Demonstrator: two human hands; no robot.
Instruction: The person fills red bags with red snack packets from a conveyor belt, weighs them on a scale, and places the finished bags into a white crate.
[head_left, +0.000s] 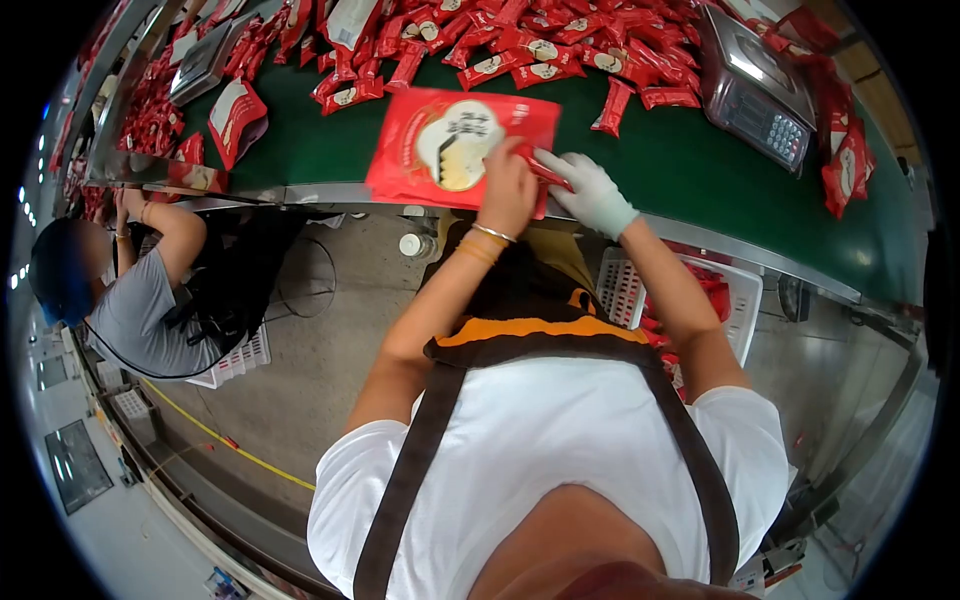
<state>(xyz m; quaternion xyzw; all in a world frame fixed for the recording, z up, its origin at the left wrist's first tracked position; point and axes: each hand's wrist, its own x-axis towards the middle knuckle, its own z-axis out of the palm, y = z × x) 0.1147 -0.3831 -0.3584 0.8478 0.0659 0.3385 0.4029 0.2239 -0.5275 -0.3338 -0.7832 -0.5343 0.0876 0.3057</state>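
A large red pouch (408,150) with a cream printed patch lies over the front edge of the green belt. My bare left hand (508,190), with bangles at the wrist, is closed at the pouch's right part. Just to its right, my right hand (592,193) in a white glove is closed around a small red packet (548,168). The packet overlaps the pouch's right side, and its far end meets the left fingertips. Part of the pouch is hidden behind my left hand.
Many small red packets (560,50) are heaped along the back of the green belt (700,205). A scale (760,90) stands right, another scale (205,60) left. A white crate (740,315) with red packets sits below the edge. Another person (150,290) works at left.
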